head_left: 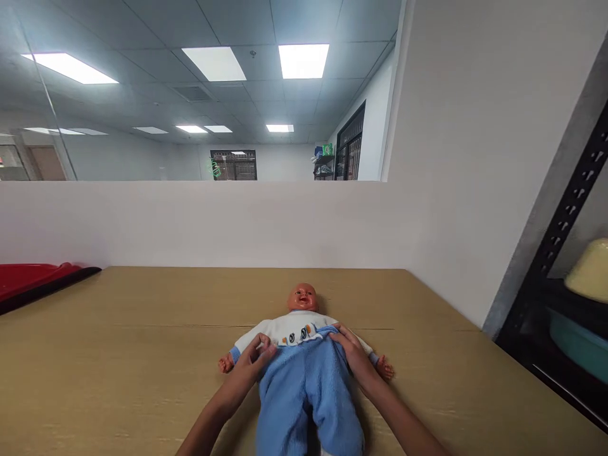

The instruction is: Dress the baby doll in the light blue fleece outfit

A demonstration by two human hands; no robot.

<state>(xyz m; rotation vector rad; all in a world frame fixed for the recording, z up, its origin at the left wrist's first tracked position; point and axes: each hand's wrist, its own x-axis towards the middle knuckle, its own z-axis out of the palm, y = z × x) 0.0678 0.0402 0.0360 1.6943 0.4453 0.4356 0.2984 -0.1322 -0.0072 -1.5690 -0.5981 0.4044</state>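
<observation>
A baby doll (pixel 303 297) lies face up on the table, its head towards the wall and its arms spread to both sides. It wears a white top (pixel 275 328) with blue cuffs and a printed pattern on the front. Light blue trousers (pixel 289 377) cover its legs, and the waistband sits unevenly over the top's hem. My left hand (pixel 251 364) has its fingers curled in a pinch at the waistband's left side. At the right side, higher up, my right hand (pixel 354 354) grips the raised waistband edge. The lower legs run out of view at the bottom.
The doll rests on a wooden table (pixel 133 373) that meets a white wall (pixel 237 221) under a large window. A red object with a black edge (pixel 33 278) is at the far left. On the right, a black metal shelf (pixel 565 221) holds a yellow item (pixel 590 272) and a teal item (pixel 579 345).
</observation>
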